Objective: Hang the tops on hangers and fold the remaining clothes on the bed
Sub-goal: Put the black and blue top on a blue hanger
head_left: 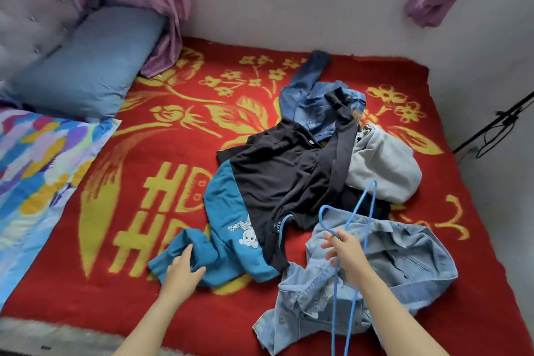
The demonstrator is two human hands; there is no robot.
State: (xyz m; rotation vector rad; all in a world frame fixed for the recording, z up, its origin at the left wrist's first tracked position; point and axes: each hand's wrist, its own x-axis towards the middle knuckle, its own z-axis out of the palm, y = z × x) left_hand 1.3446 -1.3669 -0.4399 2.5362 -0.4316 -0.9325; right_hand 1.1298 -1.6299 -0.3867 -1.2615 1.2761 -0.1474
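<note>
- The hanger, a thin blue one, is pinched near its hook in the curled fingers of the right hand. It is held above the denim jacket, which lies crumpled directly under that hand.
- The left hand lies flat, fingers straight, on a sleeve of the teal and black top. It grips nothing.
- That top looks like the next to hang. It should go best if the left hand finds the neck opening, beyond its fingertips, rather than pulling the sleeve.
- Feed one hanger shoulder in at a time, keeping the hook clear of the cloth.
- Farther out from both hands on the bed, a grey garment and jeans overlap the top. Lift it slowly so they do not drag along.
</note>
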